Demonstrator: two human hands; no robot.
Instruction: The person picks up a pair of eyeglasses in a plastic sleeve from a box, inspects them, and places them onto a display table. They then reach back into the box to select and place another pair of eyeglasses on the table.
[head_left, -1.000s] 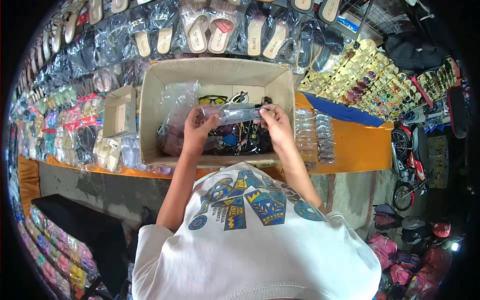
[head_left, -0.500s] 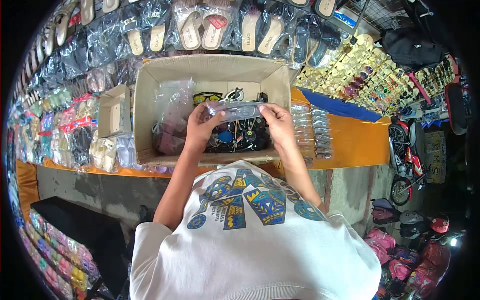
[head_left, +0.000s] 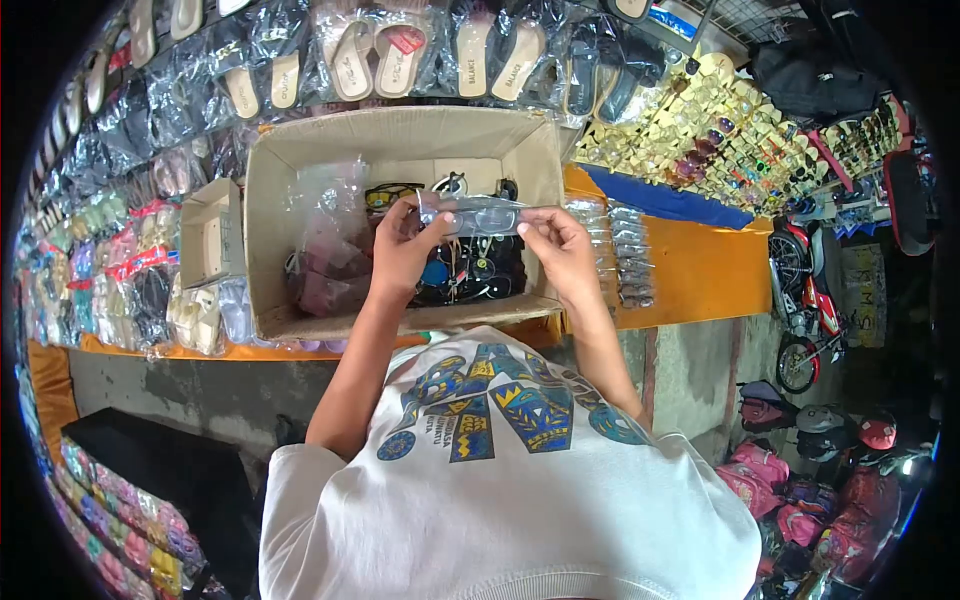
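Note:
A pair of glasses in a clear plastic sleeve [head_left: 487, 221] is stretched level between my two hands, above the open cardboard box. My left hand [head_left: 404, 250] pinches the sleeve's left end between thumb and fingers. At the other end, my right hand [head_left: 560, 250] grips the plastic with its thumb in front and fingers behind. Below lies a dark jumble of eyewear [head_left: 480, 275] with a round blue piece [head_left: 435, 273] in it. Yellow-and-black glasses [head_left: 390, 195] rest farther back in the box [head_left: 262, 230], and clear plastic bags [head_left: 330, 215] fill its left side.
A small open carton [head_left: 208, 245] stands left of the box. Bagged sandals [head_left: 375, 55] line the back. To the right are rows of wrapped glasses [head_left: 632, 258] on an orange cloth [head_left: 700, 275], a sunglasses display [head_left: 715, 140] and a red motorcycle [head_left: 815, 310].
The view has shifted slightly, so the box sits a little farther left. My right hand's fingers have moved on the sleeve's end, and the glasses inside now face up more plainly.

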